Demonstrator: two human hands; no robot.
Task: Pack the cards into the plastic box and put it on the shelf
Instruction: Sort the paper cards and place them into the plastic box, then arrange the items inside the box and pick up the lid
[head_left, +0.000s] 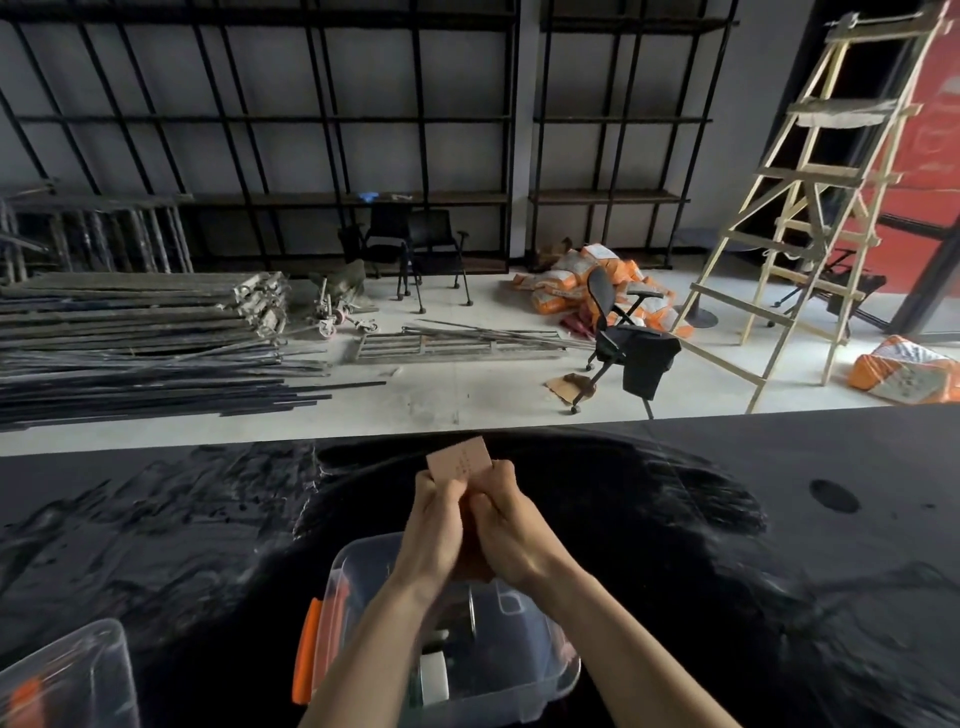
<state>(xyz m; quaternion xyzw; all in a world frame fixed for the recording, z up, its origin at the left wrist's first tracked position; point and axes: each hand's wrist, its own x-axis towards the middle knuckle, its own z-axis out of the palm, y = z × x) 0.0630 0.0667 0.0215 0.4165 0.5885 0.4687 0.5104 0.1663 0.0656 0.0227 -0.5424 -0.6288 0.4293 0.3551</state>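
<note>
Both my hands are raised together over the black table, holding a stack of pale pink cards (461, 457) upright between them. My left hand (435, 525) grips the stack's left side and my right hand (511, 525) grips its right side. One card sticks up above my fingers; the lower cards are mostly hidden by my palms. Directly below my wrists stands the open clear plastic box (545, 675) with an orange latch (306, 649) on its left side. Some items lie inside it, partly hidden by my forearms.
A clear lid with an orange clip (62, 680) lies at the table's near left corner. Beyond the black table (779, 519) are piled metal bars, office chairs (631, 343), orange sacks and a wooden ladder (810, 218). Black shelving (363, 197) lines the far wall.
</note>
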